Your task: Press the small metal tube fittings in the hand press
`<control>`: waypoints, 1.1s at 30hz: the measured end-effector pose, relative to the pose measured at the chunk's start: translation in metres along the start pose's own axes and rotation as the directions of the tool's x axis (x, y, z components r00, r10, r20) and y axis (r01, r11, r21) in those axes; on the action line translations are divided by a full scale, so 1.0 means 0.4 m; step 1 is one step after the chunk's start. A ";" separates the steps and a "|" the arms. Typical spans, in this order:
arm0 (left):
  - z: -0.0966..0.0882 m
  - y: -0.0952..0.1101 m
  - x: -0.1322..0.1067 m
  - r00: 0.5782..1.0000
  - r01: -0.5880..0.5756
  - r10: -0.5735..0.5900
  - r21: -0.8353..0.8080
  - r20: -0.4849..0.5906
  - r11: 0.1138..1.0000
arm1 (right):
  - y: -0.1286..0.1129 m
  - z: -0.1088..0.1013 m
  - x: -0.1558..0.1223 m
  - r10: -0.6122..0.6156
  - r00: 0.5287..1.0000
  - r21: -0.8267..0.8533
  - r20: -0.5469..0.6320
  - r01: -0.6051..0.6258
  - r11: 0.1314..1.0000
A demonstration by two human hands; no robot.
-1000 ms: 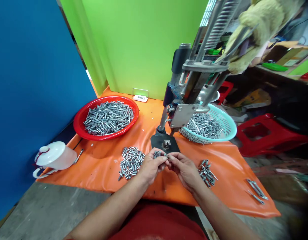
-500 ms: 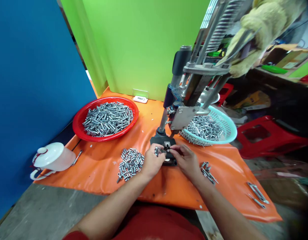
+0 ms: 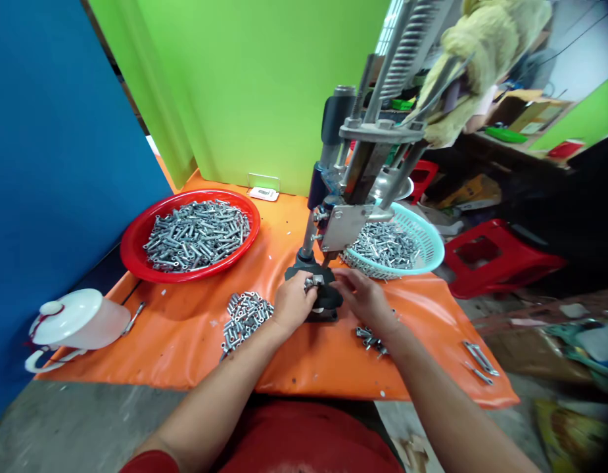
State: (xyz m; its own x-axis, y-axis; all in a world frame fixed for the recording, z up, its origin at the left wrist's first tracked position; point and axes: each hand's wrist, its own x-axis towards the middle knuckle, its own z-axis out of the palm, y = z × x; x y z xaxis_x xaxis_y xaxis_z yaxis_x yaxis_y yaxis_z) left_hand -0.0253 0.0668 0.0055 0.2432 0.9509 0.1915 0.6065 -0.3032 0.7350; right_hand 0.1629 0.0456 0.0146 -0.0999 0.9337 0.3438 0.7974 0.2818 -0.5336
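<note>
My left hand (image 3: 294, 303) is at the left side of the press base (image 3: 328, 301), its fingers closed around small metal sleeves (image 3: 308, 283) beside the metal fixture block (image 3: 318, 280). My right hand (image 3: 367, 301) hovers just right of the base with thumb and fingers apart; nothing shows between them. Above both hands rises the hand press (image 3: 346, 226), its ram angled down toward the base. A loose pile of short metal sleeves (image 3: 247, 318) lies left of my left hand. Small metal parts with thin pins (image 3: 369, 338) lie below my right hand, partly covered by it.
A red basin (image 3: 129, 253) full of metal sleeves stands at the left, a light-blue basket (image 3: 434, 246) of metal parts behind the press. A white lidded pot (image 3: 94, 322) is near the left edge, wrenches (image 3: 480, 360) at the right. A green panel (image 3: 244, 85) closes the back.
My right hand has drawn back to the right from the fixture, and its fingers have parted. My left hand stays by the base with the sleeves. The whole view has shifted.
</note>
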 end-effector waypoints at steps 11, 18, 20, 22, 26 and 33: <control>0.027 0.002 0.016 0.997 0.064 -0.068 -0.120 -0.024 0.991 | 0.203 -0.172 -0.156 0.323 0.903 -0.488 0.284 -0.154 0.859; 0.015 0.024 -0.020 0.991 -0.051 0.028 -0.173 -0.134 0.984 | 0.175 -0.167 -0.161 0.146 0.953 -0.489 0.265 0.002 0.872; 0.012 0.042 -0.044 0.974 -0.219 0.209 -0.121 -0.085 0.968 | 0.132 -0.173 -0.155 0.060 0.966 -0.432 0.253 0.057 0.900; 0.015 0.059 -0.066 0.925 -0.378 0.379 -0.046 0.020 0.925 | 0.071 -0.173 -0.144 -0.044 0.961 -0.358 0.273 0.144 0.922; 0.035 0.066 -0.094 0.897 -0.421 0.413 0.016 0.157 0.907 | -0.044 -0.148 -0.118 -0.154 0.945 -0.226 0.289 0.224 0.948; 0.032 0.054 -0.076 1.000 -0.027 0.031 -0.356 0.004 0.934 | -0.067 -0.016 -0.078 0.215 0.963 0.568 0.161 -0.268 0.778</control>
State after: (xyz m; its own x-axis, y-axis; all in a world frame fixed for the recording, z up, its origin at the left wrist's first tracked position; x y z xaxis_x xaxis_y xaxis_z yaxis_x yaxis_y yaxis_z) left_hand -0.0102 0.0304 0.0072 0.2647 0.9408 0.2117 0.2905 -0.2871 0.9128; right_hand 0.1484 0.0075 0.0233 -0.0208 0.9955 0.0923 0.3092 0.0942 -0.9463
